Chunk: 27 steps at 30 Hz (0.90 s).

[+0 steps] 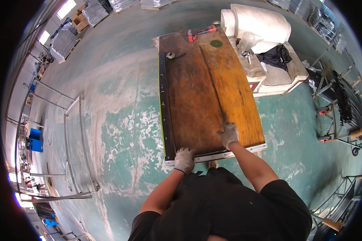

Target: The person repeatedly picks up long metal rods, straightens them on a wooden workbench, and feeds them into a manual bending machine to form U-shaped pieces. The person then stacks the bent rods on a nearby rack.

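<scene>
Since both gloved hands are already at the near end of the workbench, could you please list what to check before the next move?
1. Left hand on the near corner of the workbench: ok.
2. Right hand on the thin dark strip: ok.
3. Strip lying flat along the top: cannot tell.
4. Tape measure clear of the strip: ok.
5. Red power drill out of the hands' way at the far end: ok.

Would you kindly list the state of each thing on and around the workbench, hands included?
Left hand: gloved, resting on the near left corner of the wooden tabletop.
Right hand: gloved, pressing on the near end of the thin dark strip.
Thin dark strip: lying lengthwise along the tabletop.
Red power drill: lying on its side at the far end.
Tape measure: lying flat near the far left edge.
Green disc: lying flat.
</scene>
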### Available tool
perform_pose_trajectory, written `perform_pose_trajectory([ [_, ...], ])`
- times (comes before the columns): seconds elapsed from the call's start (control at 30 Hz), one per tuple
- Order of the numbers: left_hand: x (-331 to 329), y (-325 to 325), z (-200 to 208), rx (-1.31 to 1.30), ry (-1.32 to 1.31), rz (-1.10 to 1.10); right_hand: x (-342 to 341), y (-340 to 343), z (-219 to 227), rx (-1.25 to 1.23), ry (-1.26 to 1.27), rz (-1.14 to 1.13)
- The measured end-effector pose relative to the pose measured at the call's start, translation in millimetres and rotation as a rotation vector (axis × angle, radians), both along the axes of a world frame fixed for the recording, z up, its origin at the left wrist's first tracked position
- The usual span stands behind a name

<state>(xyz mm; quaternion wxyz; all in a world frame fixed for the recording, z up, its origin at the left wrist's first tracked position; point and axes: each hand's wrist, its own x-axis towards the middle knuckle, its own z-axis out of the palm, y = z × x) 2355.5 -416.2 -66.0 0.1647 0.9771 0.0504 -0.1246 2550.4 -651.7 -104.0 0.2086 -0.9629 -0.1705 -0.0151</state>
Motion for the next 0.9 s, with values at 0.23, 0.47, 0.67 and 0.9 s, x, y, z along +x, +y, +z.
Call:
perform_pose_trajectory([
  [0.23, -16.3, 43.1, -21.2, 0.017, 0.013, -0.097, -97.5, 3.0, -6.2, 0.042, 0.111, 0.427],
  [0.47, -12.4, 47.0, -2.9, 0.086, 0.112, -0.187, -118.5, 37.1, -8.5, -0.025, 0.022, 0.477],
  [0.67, -15.8, 44.4, -1.2, 0.076, 0.100, -0.168, -130.9, 39.5, -13.6, -0.218, -0.111, 0.513],
  [0.9, -19.3, 52.2, -8.1, -0.007, 0.097, -0.121, -115.0, 34.9, -5.1, -0.319, 0.099, 0.305],
])
